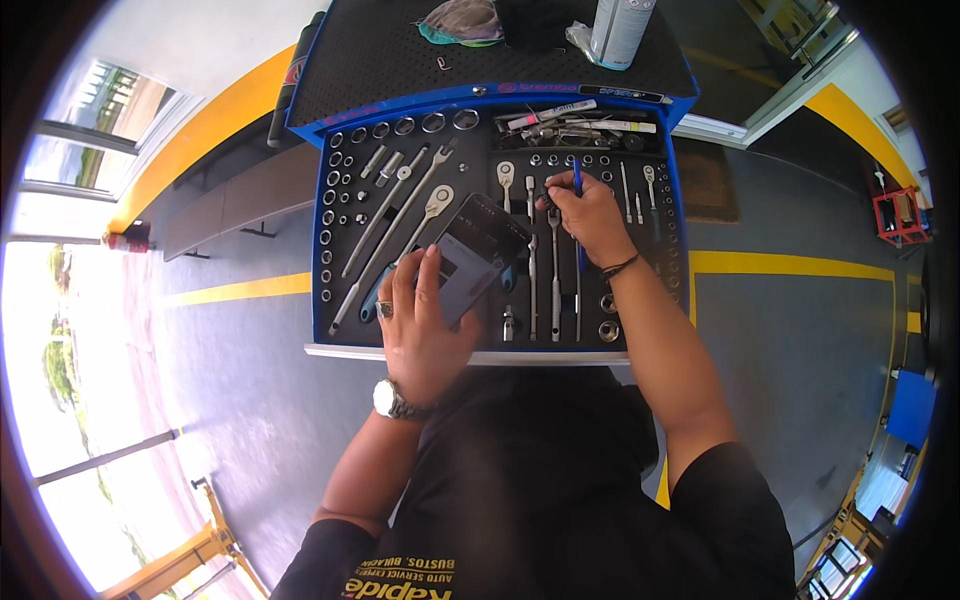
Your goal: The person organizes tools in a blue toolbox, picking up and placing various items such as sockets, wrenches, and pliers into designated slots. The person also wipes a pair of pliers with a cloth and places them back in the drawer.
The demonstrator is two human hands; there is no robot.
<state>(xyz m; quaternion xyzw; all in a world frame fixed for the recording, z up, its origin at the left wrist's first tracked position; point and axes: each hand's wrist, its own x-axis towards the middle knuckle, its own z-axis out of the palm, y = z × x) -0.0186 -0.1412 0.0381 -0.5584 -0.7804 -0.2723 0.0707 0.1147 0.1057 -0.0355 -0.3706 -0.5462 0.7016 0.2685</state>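
Note:
My left hand (425, 325) holds a dark smartphone (475, 262) tilted over the middle of the open tool drawer (320, 352). Its fingers lie along the phone's left edge, and the screen is partly lit. To the right, my right hand (590, 220) is closed in a pinch above the drawer. A blue pen (577, 178) sticks up between its fingers. A small dark piece (547, 198) shows at the fingertips, too small to name. Below lie ratchets, including one with a pale head (438, 200), long extension bars (555, 280) and chrome sockets (404, 126) in dark foam.
The blue tool cabinet (490, 90) has a black perforated top carrying a spray can (620, 35), a cloth (460, 22) and a small clip (442, 63). Paint markers (552, 113) lie in the drawer's back compartment. A grey bench (240, 205) stands left, a red rack (900, 213) far right.

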